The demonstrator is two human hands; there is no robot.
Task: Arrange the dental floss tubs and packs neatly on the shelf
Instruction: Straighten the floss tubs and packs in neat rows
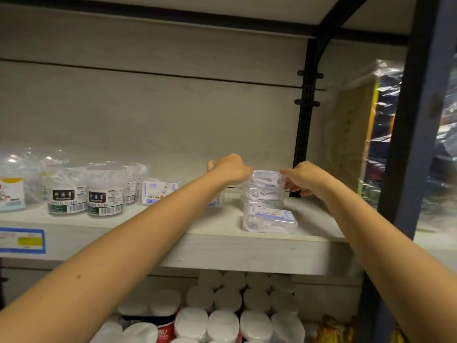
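Clear, black-labelled tubs [66,191] stand grouped at the left of the shelf [222,253]. At right, flat clear packs [264,194] sit stacked, the top one gripped by the left hand [230,169] and right hand [304,178]. Another lies in front.

Pale wood-grain back panel [173,107] behind a whitish shelf [247,253], slotted black upright [306,120] at right, dark post [415,120] beyond; dim light.

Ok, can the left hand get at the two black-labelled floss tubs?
Probably yes: the floss tubs stand near the shelf front, left of the left hand, with nothing in front of them.
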